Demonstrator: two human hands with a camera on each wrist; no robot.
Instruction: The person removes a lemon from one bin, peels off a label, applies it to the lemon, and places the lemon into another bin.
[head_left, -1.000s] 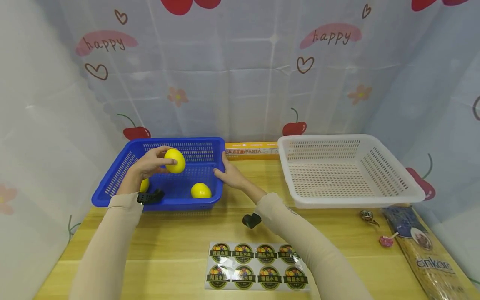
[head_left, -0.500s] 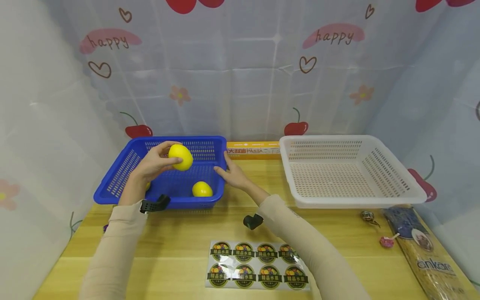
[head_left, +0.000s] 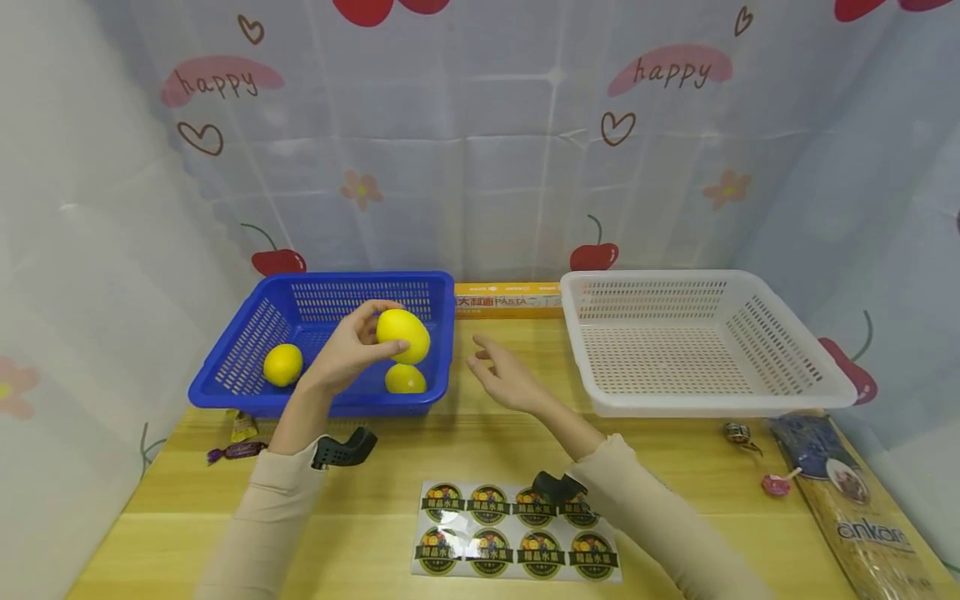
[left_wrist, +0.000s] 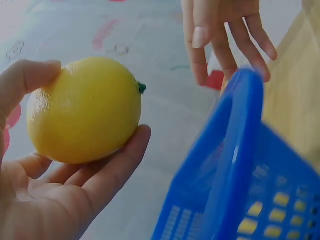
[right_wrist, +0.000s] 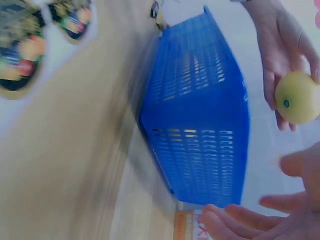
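Observation:
My left hand (head_left: 347, 354) grips a yellow lemon (head_left: 403, 336) between thumb and fingers, above the right part of the blue basket (head_left: 322, 407). A small green stem end (left_wrist: 142, 88) shows on the lemon in the left wrist view. Inside the basket lie two more lemons, one at the left (head_left: 282, 365) and one at the front right (head_left: 406, 379). My right hand (head_left: 512, 379) hangs just right of the basket's right rim, fingers loosely bent and holding nothing. Seen from the right wrist, its fingers (right_wrist: 245, 220) reach near the basket's far corner.
A white basket (head_left: 592, 398) stands at the right. Behind, an orange pasta box (head_left: 510, 302) lies along the curtain. A sticker sheet (head_left: 517, 533) is at the front. Wrapped candies (head_left: 238, 451) lie front left; lollipops (head_left: 777, 484) and a pasta bag (head_left: 847, 500) lie right.
My left hand has carried the lemon rightward across the blue basket, uncovering the left lemon and the candies. My right hand has let go of the basket's rim and drawn back to the right.

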